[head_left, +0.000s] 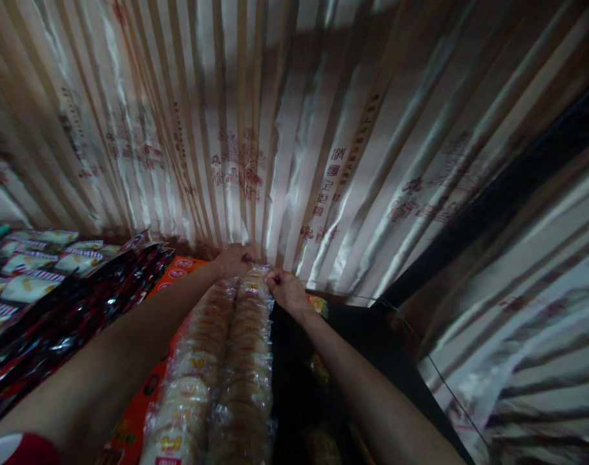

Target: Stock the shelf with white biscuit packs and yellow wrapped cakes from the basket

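Note:
Two long rows of round, pale pastries in clear wrappers run away from me: a left row (197, 365) and a right row (246, 361). My left hand (232, 261) is at the far end, with its fingers curled by the edge of the endmost wrapped pastry (256, 276). On the opposite side of that packet, my right hand (289, 294) is closed in a pinch at the wrapper. The fingertips are dark and blurred, so the exact grip is hard to see. Both forearms reach forward, one on either side of the right row.
A striped, pleated curtain with red prints (294, 129) hangs close behind the hands. To the left lie an orange printed box (152, 381), dark shiny packets (105, 310) and pale packets (33, 261). A dark post (498, 187) slants at right, above a black surface (372, 336).

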The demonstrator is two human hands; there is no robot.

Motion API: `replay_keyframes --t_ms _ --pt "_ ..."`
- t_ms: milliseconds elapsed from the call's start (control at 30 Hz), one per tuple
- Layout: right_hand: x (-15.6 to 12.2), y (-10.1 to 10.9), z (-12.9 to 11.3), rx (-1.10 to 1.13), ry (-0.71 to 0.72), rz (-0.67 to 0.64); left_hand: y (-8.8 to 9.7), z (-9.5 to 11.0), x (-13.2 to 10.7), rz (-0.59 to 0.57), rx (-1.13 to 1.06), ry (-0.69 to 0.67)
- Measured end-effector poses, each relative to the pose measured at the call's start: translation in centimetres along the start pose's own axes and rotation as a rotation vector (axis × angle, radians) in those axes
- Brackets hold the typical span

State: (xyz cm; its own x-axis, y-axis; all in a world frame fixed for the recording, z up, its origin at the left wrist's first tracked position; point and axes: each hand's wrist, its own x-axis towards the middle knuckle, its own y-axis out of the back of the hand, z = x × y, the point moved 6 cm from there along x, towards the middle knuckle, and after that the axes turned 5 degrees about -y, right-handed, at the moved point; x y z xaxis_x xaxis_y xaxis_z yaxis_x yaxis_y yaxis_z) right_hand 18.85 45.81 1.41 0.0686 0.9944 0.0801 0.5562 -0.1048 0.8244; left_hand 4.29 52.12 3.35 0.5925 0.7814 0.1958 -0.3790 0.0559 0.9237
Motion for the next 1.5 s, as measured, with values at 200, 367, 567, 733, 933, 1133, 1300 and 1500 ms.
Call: replay_keyframes --t_ms 200,367,567,733,933,1133,1300,1500 --pt "-0.1 -0.1 0.0 -0.021 -0.053 -0.018 0.0 1.5 -1.3 -0.073 0.104 -0.16" --pt "-1.7 1.5 -0.5 -0.082 -0.104 0.038 -0.6 1.8 -1.3 -0.074 0.142 -0.14" --pt "-3.3 1.2 -1.3 -0.153 -0.009 -0.185 -0.6 2.2 -1.5 -0.061 0.15 -0.158" --pt "-2.8 0.5 -1.7 -0.106 0.036 -0.106 -0.5 2.3 -1.5 -0.053 0.141 -0.153" --pt "-2.6 0.3 -1.6 -0.089 0.037 -0.014 -0.2 2.4 -1.8 -0.027 0.134 -0.116" --pt "-2.6 0.2 -1.5 -0.046 0.022 -0.004 -0.5 3.3 -2.7 -0.111 0.057 -0.19" --pt "-3.8 1.4 -1.5 -0.056 0.005 0.048 -0.8 3.3 -2.7 -0.112 0.065 -0.171" --pt "-5.2 1.7 -0.9 -0.056 0.04 -0.15 -0.4 3.7 -2.7 -0.081 0.052 -0.148"
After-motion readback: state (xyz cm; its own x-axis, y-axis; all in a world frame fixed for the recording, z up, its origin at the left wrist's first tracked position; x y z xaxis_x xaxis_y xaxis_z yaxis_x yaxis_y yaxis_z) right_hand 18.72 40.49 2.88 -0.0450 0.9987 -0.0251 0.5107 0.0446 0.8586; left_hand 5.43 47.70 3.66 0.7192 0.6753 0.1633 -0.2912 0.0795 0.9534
